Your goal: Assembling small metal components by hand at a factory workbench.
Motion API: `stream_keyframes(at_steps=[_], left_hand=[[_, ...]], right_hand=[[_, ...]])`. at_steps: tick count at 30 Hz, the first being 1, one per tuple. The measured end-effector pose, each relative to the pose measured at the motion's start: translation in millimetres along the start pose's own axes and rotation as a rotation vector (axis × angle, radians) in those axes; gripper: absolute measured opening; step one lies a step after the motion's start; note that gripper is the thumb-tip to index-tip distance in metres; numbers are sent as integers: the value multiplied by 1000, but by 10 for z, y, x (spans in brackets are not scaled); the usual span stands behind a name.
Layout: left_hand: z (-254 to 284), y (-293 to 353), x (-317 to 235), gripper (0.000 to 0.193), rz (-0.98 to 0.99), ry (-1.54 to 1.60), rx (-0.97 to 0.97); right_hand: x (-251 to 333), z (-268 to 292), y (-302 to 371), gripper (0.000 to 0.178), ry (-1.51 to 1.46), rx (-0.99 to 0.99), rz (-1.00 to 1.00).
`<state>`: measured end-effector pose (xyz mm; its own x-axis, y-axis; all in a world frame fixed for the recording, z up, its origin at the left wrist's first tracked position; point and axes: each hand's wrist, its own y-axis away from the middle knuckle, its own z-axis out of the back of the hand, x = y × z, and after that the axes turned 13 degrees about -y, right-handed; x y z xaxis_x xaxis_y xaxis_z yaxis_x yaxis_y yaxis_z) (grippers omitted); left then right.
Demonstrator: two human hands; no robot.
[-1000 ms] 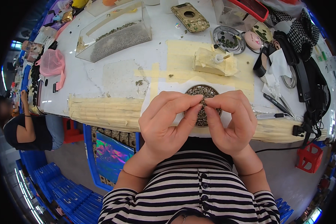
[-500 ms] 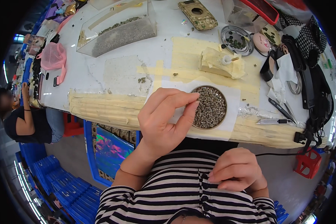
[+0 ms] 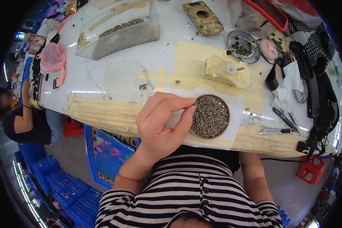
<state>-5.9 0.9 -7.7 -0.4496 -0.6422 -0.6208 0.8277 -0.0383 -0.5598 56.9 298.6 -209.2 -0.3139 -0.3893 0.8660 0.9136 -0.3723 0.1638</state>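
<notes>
1. The table [image 3: 89, 78] is stretching across the front, tape covering its near edge.
2. The right forearm [image 3: 252, 171] is passing beneath that edge; its hand is staying hidden, so I cannot tell its fingers' state.
3. A clear box [image 3: 151, 19] is standing at the far left.
4. Paper [image 3: 236, 114] is lying under the tin [image 3: 229, 117].
5. The left hand [image 3: 159, 121] is pinching thumb and forefinger nearly together at the tin's left rim; whether they are gripping anything, I cannot tell.
6. Grey bits [image 3: 211, 117] are filling the tin.

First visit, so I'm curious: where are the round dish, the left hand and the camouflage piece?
Round dish [image 3: 228, 116], head view: right rim.
Left hand [image 3: 156, 124], head view: back of hand.
Camouflage piece [image 3: 206, 22], head view: top face.
</notes>
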Motion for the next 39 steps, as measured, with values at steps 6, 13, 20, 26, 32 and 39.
stream_keyframes(at_steps=[6,13,20,26,32,39], left_hand=[[22,10,0,18,11,18,6],[15,-10,-7,18,40,4,53],[12,-30,-11,19,61,-3,82],[13,-38,-11,19,61,3,85],[-5,-24,-11,18,54,27,82],[-25,-24,-17,17,31,9,85]], right_hand=[[-9,249,114,30,80,-30,7],[23,322,158,30,101,-15,21],[55,352,140,30,128,-23,41],[44,357,123,30,159,-35,50],[46,325,80,31,176,-47,82],[65,304,75,31,201,-49,99]])
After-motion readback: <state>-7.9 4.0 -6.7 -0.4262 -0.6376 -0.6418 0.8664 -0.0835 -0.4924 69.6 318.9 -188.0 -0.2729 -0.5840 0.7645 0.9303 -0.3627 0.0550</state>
